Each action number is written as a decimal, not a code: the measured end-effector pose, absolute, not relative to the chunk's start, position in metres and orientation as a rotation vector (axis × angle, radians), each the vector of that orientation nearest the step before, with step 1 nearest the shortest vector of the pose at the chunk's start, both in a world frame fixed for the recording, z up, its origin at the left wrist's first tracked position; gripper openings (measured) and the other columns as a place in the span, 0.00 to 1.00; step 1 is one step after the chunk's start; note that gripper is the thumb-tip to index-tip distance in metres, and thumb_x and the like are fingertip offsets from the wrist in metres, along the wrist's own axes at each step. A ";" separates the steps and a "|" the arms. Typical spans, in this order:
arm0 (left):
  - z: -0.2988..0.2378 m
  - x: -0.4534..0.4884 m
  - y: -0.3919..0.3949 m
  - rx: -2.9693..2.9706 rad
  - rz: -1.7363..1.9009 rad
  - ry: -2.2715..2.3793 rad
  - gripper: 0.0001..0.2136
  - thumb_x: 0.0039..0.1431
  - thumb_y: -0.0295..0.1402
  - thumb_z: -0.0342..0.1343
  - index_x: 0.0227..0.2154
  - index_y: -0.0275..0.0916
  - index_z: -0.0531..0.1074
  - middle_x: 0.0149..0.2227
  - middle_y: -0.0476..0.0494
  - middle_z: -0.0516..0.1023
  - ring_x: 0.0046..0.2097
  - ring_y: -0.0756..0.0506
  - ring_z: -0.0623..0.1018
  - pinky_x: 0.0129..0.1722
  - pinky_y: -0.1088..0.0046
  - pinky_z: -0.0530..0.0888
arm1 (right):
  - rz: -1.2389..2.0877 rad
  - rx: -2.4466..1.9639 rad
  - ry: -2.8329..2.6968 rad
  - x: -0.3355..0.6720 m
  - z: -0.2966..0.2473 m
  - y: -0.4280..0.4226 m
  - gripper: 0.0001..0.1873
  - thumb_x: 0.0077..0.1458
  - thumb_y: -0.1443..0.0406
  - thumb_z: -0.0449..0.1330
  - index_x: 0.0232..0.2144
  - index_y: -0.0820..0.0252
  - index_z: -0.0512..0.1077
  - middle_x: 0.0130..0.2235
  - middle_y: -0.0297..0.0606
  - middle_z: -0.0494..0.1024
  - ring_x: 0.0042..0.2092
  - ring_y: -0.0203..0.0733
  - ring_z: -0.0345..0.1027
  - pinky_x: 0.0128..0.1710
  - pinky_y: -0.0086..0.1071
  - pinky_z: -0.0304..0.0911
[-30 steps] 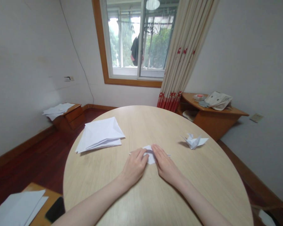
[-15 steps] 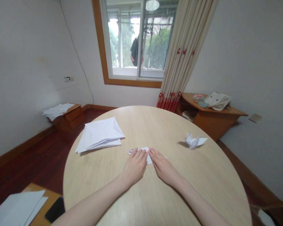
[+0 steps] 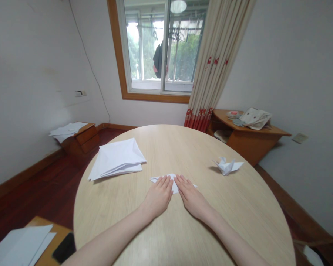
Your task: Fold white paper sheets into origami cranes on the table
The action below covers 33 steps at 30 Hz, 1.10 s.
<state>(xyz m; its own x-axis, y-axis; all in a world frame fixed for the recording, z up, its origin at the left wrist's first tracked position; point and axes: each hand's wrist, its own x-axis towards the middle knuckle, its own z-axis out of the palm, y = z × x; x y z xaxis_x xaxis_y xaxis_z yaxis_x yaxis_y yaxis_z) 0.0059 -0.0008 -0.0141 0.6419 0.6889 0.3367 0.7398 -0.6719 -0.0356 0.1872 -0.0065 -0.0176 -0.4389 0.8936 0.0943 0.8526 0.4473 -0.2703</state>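
A folded piece of white paper (image 3: 175, 187) lies flat on the round wooden table (image 3: 166, 147), mostly covered by my hands. My left hand (image 3: 160, 192) rests on its left part, palm down, fingers stretched out. On the right part lies my right hand (image 3: 190, 193), also flat with its fingers extended. The fingertips of both hands almost meet at the paper's middle. Its pointed ends show at either side, and thin folded layers are visible at the left tip. Off to the right stands a folded paper crane (image 3: 226, 166).
A stack of white paper sheets (image 3: 119, 158) lies at the table's left. Lower left, more sheets (image 3: 22, 244) and a dark phone (image 3: 65, 248) sit on a wooden surface. A small cabinet (image 3: 84, 138) stands behind left, a wooden desk (image 3: 249, 144) with a cloth bag (image 3: 256, 118) behind right.
My left hand has shifted slightly on the paper, uncovering more of its left tip. The right hand, the crane and the stack stay where they were.
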 end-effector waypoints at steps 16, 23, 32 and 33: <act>-0.013 0.007 -0.009 -2.748 -0.449 -1.201 0.19 0.66 0.30 0.43 0.56 0.28 0.63 0.58 0.31 0.66 0.61 0.40 0.64 0.57 0.61 0.67 | 0.358 -1.533 -2.482 0.190 -0.008 -0.013 0.27 0.65 0.63 0.40 0.64 0.66 0.51 0.65 0.50 0.52 0.66 0.46 0.41 0.63 0.49 0.45; -0.014 0.009 -0.011 -2.787 -0.384 -1.293 0.19 0.66 0.29 0.41 0.58 0.28 0.60 0.61 0.31 0.62 0.63 0.39 0.61 0.59 0.55 0.64 | 0.382 -1.555 -2.510 0.190 -0.007 -0.013 0.28 0.65 0.63 0.38 0.64 0.67 0.50 0.66 0.49 0.49 0.67 0.46 0.38 0.64 0.49 0.43; 0.003 0.010 -0.017 -2.798 -0.251 -1.435 0.20 0.67 0.31 0.42 0.60 0.33 0.57 0.62 0.36 0.60 0.63 0.37 0.60 0.58 0.47 0.61 | 0.360 -1.550 -2.487 0.190 -0.012 -0.013 0.27 0.65 0.64 0.41 0.65 0.61 0.49 0.66 0.47 0.48 0.67 0.48 0.36 0.63 0.52 0.42; 0.004 0.007 -0.016 -2.814 -0.250 -1.415 0.20 0.67 0.32 0.43 0.60 0.33 0.58 0.62 0.37 0.60 0.63 0.37 0.61 0.59 0.49 0.61 | 0.373 -1.546 -2.490 0.191 -0.011 -0.013 0.27 0.65 0.63 0.41 0.65 0.61 0.49 0.66 0.47 0.48 0.67 0.48 0.36 0.63 0.52 0.43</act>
<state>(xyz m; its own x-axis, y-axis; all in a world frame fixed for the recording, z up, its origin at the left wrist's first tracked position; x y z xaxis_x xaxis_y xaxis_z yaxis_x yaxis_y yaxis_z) 0.0072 -0.0159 0.0044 0.5862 0.7991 0.1331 0.7963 -0.5986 0.0870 0.1905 -0.0129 -0.0111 -0.4399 0.8977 0.0260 0.8506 0.4258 -0.3084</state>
